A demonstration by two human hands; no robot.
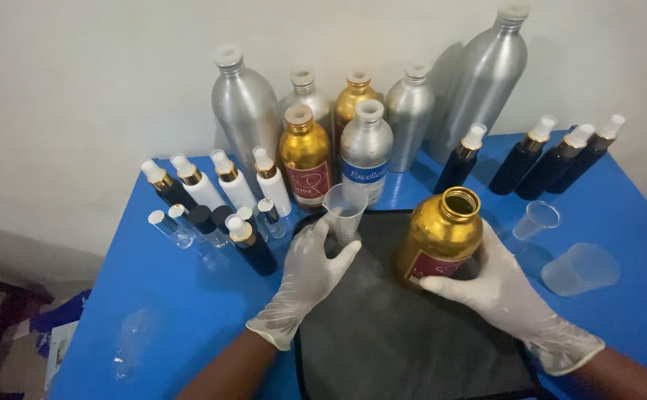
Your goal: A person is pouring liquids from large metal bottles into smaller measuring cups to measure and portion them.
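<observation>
My left hand [305, 274], in a white glove, grips a small clear measuring cup [343, 210] that stands at the back edge of a black mat [397, 333]. My right hand [505, 292], also gloved, wraps around the lower part of an open gold metal bottle [442, 233] with a dark red label. The bottle is uncapped and leans slightly toward the cup. Both stand over the mat on a blue table [183, 296].
Several silver and gold metal bottles [368, 144] line the wall behind. Small white and dark spray bottles [220, 192] cluster at the left, dark ones [553, 159] at the right. Two empty clear cups [537, 219] [581, 268] sit on the right, a clear plastic piece [132, 341] at the front left.
</observation>
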